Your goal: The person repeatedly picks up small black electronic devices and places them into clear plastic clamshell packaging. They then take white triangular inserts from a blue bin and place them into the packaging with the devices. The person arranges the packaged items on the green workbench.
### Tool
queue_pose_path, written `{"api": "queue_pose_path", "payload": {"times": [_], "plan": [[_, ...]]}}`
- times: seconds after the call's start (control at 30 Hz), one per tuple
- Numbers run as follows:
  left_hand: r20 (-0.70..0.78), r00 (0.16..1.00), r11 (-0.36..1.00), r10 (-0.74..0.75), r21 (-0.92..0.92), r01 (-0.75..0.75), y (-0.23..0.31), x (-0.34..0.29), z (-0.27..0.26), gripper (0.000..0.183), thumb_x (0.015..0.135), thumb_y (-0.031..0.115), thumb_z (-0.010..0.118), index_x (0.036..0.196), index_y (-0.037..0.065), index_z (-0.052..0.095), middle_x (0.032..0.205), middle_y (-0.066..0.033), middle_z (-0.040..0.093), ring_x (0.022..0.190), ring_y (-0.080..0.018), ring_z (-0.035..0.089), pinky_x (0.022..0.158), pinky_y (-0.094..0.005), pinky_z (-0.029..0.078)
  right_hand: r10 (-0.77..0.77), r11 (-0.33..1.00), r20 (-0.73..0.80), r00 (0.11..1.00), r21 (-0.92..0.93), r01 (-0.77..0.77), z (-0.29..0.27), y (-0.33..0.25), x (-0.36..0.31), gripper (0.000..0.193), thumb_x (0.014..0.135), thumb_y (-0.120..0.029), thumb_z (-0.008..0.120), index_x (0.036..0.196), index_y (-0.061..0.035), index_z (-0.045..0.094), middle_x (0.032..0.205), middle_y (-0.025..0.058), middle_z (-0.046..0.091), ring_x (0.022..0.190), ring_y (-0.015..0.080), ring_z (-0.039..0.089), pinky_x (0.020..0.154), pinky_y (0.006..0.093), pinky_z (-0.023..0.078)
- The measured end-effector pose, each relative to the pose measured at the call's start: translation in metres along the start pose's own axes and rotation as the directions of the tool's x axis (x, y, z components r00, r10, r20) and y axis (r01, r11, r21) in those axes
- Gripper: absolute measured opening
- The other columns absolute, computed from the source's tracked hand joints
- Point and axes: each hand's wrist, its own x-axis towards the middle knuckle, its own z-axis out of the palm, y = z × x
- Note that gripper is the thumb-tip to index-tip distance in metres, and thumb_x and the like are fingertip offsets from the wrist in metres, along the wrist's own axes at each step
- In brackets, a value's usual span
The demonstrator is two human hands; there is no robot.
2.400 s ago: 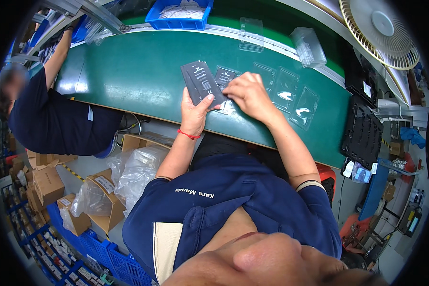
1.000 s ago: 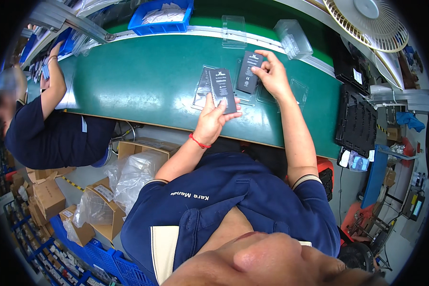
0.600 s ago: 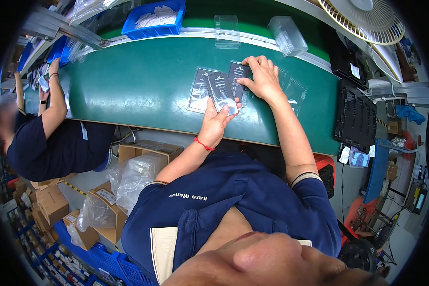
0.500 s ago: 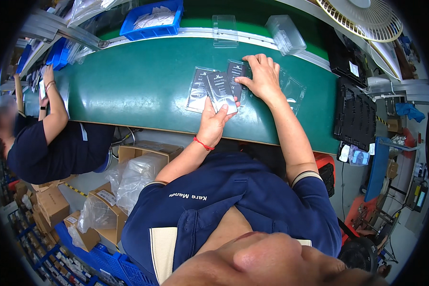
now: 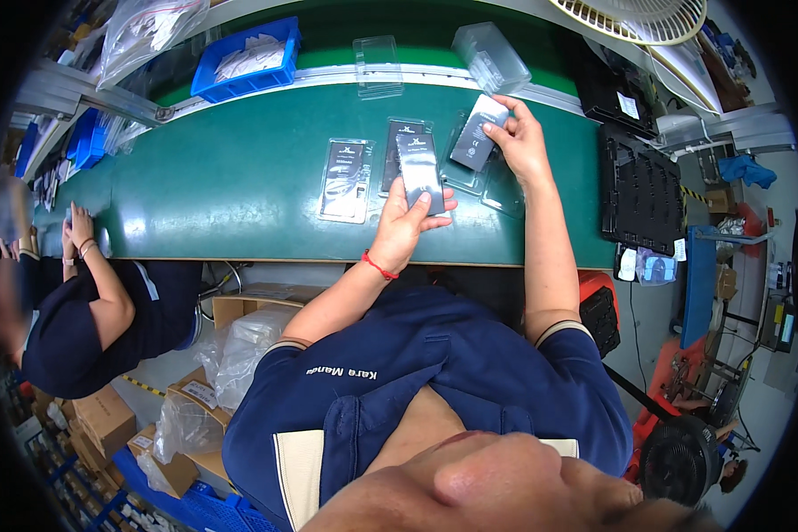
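My left hand [image 5: 397, 229] is closed on a flat black phone battery [image 5: 419, 162], thumb on its near end. It partly covers a clear plastic tray with another black battery [image 5: 394, 146] behind it. Further left, a third battery [image 5: 343, 180] lies in its own clear tray on the green bench. Between the thumb and fingers of my right hand [image 5: 523, 149], another black battery [image 5: 476, 140] is held tilted, its far end shiny. Beneath and beside it are clear plastic trays [image 5: 503, 197]; whether anything lies in them, I cannot tell.
Along the bench's back edge stand a blue bin [image 5: 285, 73] of white pieces, a clear tray [image 5: 379, 66] and a stack of clear trays [image 5: 492, 60]. Black moulded trays [image 5: 643, 195] are at right, below a fan [image 5: 634, 16]. A co-worker [image 5: 106, 310] sits at left.
My right hand has moved right, away from the middle tray, and now holds a tilted battery. My left hand still grips its battery. The whole view has shifted slightly.
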Motion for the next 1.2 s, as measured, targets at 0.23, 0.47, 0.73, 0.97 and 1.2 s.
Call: {"api": "queue_pose_path", "payload": {"times": [0.23,0.47,0.73,0.97,1.2], "plan": [[-0.029,0.999,0.999,-0.046,0.003,0.046,-0.01,0.009,0.01,0.033,0.099,0.001,0.038,0.13,0.009,0.035,0.128,-0.0125,0.054,0.115,-0.02,0.057,0.094,-0.0375,0.051,-0.203,0.608,0.102,0.974,-0.766,0.207,0.002,0.012,-0.001,0.051,0.071,-0.03,0.081,0.117,-0.017,0.062,0.101,0.0046,0.058,0.102,0.023,0.052,0.092,0.04,0.033],[-0.038,0.999,1.0,-0.009,0.017,0.01,-0.013,0.006,0.014,0.031,0.099,0.001,0.039,0.13,0.007,0.036,0.127,-0.0124,0.054,0.113,-0.0194,0.058,0.093,-0.0362,0.052,-0.364,0.385,0.094,0.927,-0.891,0.242,0.007,0.003,-0.016,0.051,0.073,-0.033,0.08,0.117,-0.0141,0.062,0.104,0.0067,0.061,0.105,0.026,0.05,0.094,0.0406,0.031],[0.15,0.989,0.963,-0.003,0.268,-0.038,-0.017,0.019,0.021,0.024,0.092,0.007,0.062,0.114,0.0,0.054,0.104,-0.011,0.065,0.093,-0.0157,0.065,0.07,-0.029,0.058,-0.126,0.991,0.262,0.957,-0.021,0.136,0.0,-0.023,-0.06,0.045,0.081,-0.001,0.069,0.124,-0.0045,0.057,0.108,0.0034,0.06,0.092,0.0102,0.057,0.082,0.0267,0.049],[0.588,0.707,-0.117,0.392,0.794,-0.596,-0.009,0.03,0.043,0.067,0.071,0.034,0.081,0.125,0.004,0.055,0.127,-0.0204,0.054,0.119,-0.036,0.053,0.103,-0.0479,0.039,-0.062,0.981,-0.051,0.997,-0.186,0.051,-0.074,0.021,-0.04,0.041,0.079,-0.006,0.073,0.118,-0.0053,0.06,0.098,0.0051,0.066,0.085,0.0123,0.063,0.077,0.0292,0.052],[0.478,0.844,-0.142,0.245,0.878,-0.456,-0.029,0.039,0.042,0.071,0.076,0.04,0.075,0.132,0.005,0.049,0.141,-0.0201,0.045,0.136,-0.0382,0.036,0.113,-0.0551,0.023,-0.349,0.516,0.06,0.935,-0.821,0.245,-0.053,0.026,-0.05,0.05,0.07,-0.039,0.08,0.111,-0.0141,0.065,0.099,0.0052,0.055,0.099,0.0247,0.051,0.092,0.0389,0.033]]}}
